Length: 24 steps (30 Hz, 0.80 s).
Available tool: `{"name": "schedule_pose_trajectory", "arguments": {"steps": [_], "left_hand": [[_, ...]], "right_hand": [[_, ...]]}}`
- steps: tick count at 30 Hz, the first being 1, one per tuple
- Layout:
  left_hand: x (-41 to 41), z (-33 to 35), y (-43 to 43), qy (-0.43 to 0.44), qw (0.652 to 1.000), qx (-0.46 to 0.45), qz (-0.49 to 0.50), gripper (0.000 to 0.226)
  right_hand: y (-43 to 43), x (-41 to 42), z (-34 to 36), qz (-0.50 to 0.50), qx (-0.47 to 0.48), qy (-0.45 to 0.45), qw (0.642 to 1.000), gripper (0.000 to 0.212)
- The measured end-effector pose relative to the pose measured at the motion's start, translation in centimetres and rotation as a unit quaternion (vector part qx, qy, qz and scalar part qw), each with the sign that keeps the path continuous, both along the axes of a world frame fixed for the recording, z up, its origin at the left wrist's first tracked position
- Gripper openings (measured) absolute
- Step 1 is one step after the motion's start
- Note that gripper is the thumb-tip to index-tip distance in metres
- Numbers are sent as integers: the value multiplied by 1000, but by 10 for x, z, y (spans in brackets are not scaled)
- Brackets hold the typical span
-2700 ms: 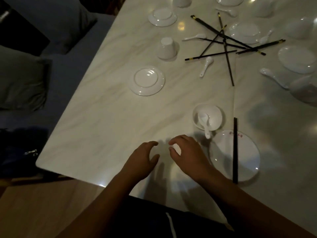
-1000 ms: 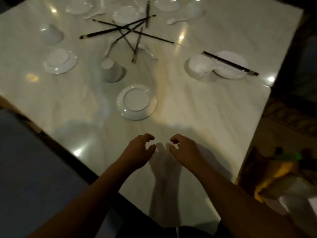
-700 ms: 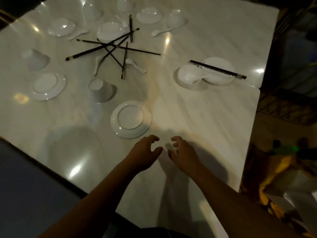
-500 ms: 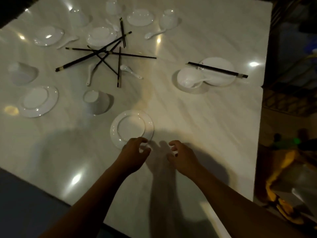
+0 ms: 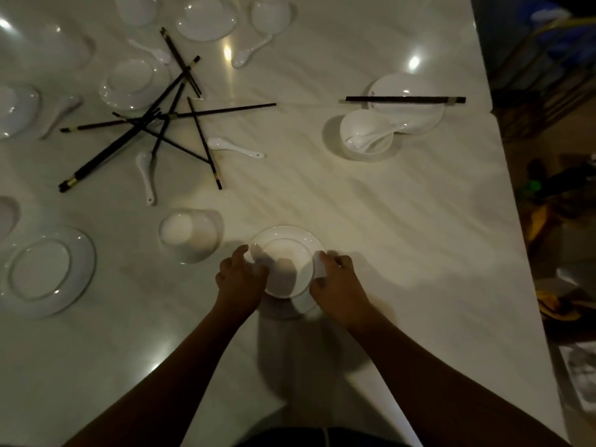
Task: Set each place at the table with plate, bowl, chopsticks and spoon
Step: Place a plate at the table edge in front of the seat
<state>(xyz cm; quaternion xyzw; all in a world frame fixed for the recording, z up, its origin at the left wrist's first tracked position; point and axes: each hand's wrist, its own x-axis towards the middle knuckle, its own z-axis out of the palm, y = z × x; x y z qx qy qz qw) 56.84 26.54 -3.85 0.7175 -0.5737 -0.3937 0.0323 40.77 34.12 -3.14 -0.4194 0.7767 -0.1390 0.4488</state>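
Observation:
A white plate [image 5: 287,250] lies on the marble table in front of me, upside down with its foot ring showing. My left hand [image 5: 240,280] grips its left rim and my right hand [image 5: 335,285] grips its right rim. An upturned white bowl [image 5: 188,233] stands just to its left. Black chopsticks [image 5: 154,124] lie in a crossed heap at upper left with loose white spoons [image 5: 233,148] among them. At upper right one place is laid: plate [image 5: 409,88], bowl with spoon [image 5: 366,133], chopsticks [image 5: 404,99] across the plate.
Another upturned plate [image 5: 48,272] sits at the far left. More plates, bowls and spoons [image 5: 206,22] are scattered along the top of the table. The table's right edge [image 5: 516,227] drops off to a cluttered floor.
I have walked around the table's corner, so the view has turned. Both hands moved forward from the bare table surface and took hold of the upturned plate's rims.

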Motion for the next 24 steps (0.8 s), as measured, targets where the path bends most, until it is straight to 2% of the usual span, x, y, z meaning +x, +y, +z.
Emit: {"name": "schedule_pose_trajectory", "arguments": {"steps": [3, 6, 9, 14, 16, 19, 20, 22, 24], "left_hand": [[5, 2, -6, 99, 992, 40, 71, 75], [7, 1, -7, 171, 974, 86, 120, 67], [11, -14, -9, 190, 965, 117, 138, 64], [0, 13, -9, 193, 968, 122, 108, 22], [1, 17, -6, 194, 969, 126, 85, 20], [6, 29, -6, 205, 968, 127, 69, 19], [5, 35, -6, 220, 964, 136, 66, 19], [-2, 49, -5, 256, 952, 159, 54, 19], [-16, 65, -1, 287, 941, 172, 42, 20]], "right_hand": [[-1, 4, 1, -14, 13, -2, 1000, 63], [0, 1, 5, -25, 33, 7, 999, 66], [0, -3, 7, -47, 49, -9, 998, 64], [2, -8, 6, -61, 39, -24, 997, 58], [3, -11, 8, -55, 35, -33, 997, 52], [7, -20, 11, -84, -6, -92, 992, 34], [11, -23, 16, -85, -29, -120, 989, 38], [22, -26, 29, -37, -76, -153, 985, 74], [33, -24, 38, 61, -87, -122, 987, 107]]}}
